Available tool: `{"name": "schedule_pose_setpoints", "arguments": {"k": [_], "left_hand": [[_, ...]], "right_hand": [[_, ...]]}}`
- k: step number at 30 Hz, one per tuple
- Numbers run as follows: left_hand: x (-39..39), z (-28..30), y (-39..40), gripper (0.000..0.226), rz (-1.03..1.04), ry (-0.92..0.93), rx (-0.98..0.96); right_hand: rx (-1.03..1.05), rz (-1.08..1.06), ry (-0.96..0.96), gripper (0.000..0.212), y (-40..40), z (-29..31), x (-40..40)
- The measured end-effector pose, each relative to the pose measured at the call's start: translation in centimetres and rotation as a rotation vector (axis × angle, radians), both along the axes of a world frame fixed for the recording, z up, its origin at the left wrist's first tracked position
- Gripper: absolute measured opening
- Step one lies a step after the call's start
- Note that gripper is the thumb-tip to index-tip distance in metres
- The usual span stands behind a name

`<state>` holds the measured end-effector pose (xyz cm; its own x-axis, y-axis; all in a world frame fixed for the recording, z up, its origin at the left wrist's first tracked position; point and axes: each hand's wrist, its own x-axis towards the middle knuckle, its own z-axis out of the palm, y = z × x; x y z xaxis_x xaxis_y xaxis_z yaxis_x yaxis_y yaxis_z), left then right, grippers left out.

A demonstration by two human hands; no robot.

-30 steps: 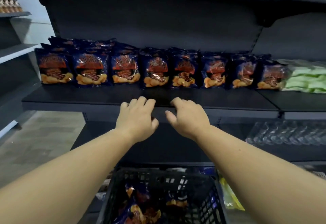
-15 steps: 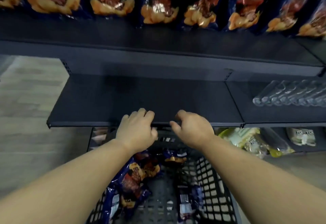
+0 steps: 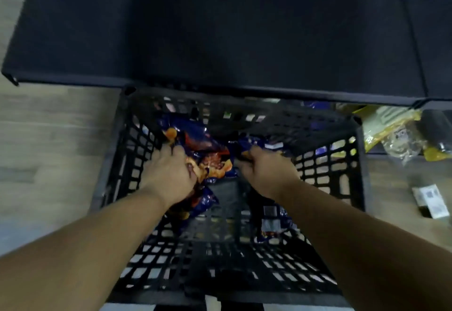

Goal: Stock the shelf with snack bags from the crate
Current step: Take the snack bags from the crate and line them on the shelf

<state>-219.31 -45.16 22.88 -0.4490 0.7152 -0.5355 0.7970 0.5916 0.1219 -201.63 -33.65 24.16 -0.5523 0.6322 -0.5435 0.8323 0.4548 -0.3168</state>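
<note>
We reach both hands into the crate. Our left hand grabs a blue bag, fingers curled on it. Our right hand grabs another bag just past its fingers.

glossy snack bags, plastic lattice crate

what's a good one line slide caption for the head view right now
Both hands reach into the black crate: left hand and right hand each grip blue snack bags below the dark shelf.
</note>
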Motion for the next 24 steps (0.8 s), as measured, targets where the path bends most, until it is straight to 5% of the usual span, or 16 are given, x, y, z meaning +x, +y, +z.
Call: {"name": "schedule_pose_setpoints", "arguments": {"k": [8, 14, 20, 24], "left_hand": [[0.7, -6.4, -1.2, 0.093, 0.202, -0.076, 0.031], [1.2, -8.9, -1.7, 0.082, 0.342, -0.301, 0.030], [1.5, -10.2, -2.2, 0.068, 0.447, -0.445, 0.047], [2.0, -10.3, -2.6, 0.085, 0.504, -0.558, 0.090]], "right_hand": [[-0.169, -0.068, -0.120, 0.047, -2.1, -9.4, -0.1], [-0.312, -0.267, -0.123, 0.079, -2.9, -13.6, -1.1], [-0.340, -0.296, -0.207, 0.041, -1.8, -14.9, -1.7], [-0.291, -0.183, -0.346, 0.030, -1.5, -14.4, -0.2]]}}
